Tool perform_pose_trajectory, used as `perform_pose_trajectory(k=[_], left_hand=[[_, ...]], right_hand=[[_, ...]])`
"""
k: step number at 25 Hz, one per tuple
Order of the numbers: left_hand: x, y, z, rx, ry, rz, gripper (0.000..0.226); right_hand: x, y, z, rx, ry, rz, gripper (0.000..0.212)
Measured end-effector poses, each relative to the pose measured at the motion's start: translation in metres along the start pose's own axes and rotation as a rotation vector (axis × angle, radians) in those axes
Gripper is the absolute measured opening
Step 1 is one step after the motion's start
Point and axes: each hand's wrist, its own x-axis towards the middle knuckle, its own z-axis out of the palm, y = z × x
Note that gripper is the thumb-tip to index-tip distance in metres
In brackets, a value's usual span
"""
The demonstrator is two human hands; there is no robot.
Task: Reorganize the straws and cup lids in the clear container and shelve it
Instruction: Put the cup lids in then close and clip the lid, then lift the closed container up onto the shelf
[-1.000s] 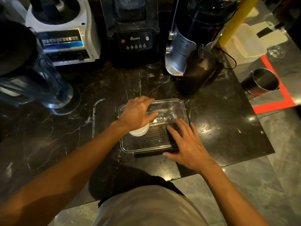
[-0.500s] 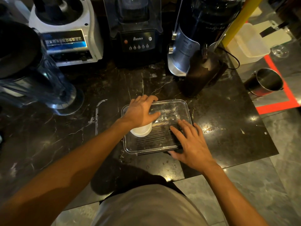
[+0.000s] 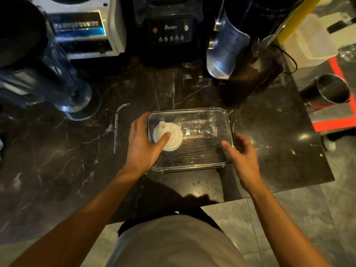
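The clear container [image 3: 227,120] sits on the black marble counter, in front of me. Inside it, white cup lids [image 3: 171,134] lie at the left, dark straws [image 3: 196,151] lie in a row along the near half, and a crinkled clear wrapper [image 3: 198,125] lies at the far half. My left hand [image 3: 142,143] grips the container's left wall, thumb resting on the lids. My right hand [image 3: 240,153] holds the right wall, thumb inside the rim, fingers outside.
Blenders [image 3: 169,29] and a white machine [image 3: 86,31] line the back of the counter. A clear blender jug [image 3: 48,79] stands at the left, a steel grinder [image 3: 229,45] at the back right. A metal cup [image 3: 331,91] sits beyond the counter's right edge.
My left hand slid off the lids to the container's left wall, uncovering them. My right hand left the straws and moved to the right wall.
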Motion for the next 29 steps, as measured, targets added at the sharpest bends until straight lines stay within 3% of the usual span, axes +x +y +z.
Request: perform_pose_trajectory(k=[2, 4, 7, 10, 12, 21, 24, 29], left_hand=[[-0.022, -0.014, -0.002, -0.125, 0.001, -0.124, 0.089], [-0.040, -0.027, -0.002, -0.245, -0.036, -0.214, 0.090], [-0.060, -0.043, 0.004, -0.375, -0.087, -0.284, 0.077], [-0.070, -0.042, 0.014, -0.493, -0.065, -0.308, 0.051], [-0.074, -0.038, 0.020, -0.565, -0.050, -0.313, 0.039], [-0.072, -0.024, 0.023, -0.573, 0.045, -0.291, 0.024], [-0.065, -0.012, 0.013, -0.573, 0.069, -0.225, 0.028], [-0.048, 0.024, -0.015, -0.554, 0.112, -0.097, 0.038]], right_hand=[[0.001, 0.007, -0.001, 0.079, -0.006, 0.082, 0.085], [0.000, 0.016, 0.000, 0.134, -0.047, 0.108, 0.072], [-0.004, 0.027, 0.002, 0.214, -0.105, 0.072, 0.040], [-0.005, 0.035, 0.003, 0.253, -0.078, 0.043, 0.027], [-0.005, 0.037, 0.004, 0.278, -0.073, 0.045, 0.025], [-0.010, 0.027, 0.008, 0.233, -0.044, -0.006, 0.023], [-0.007, 0.008, 0.006, 0.216, -0.036, -0.036, 0.032], [0.001, -0.055, 0.013, 0.209, 0.010, -0.203, 0.012]])
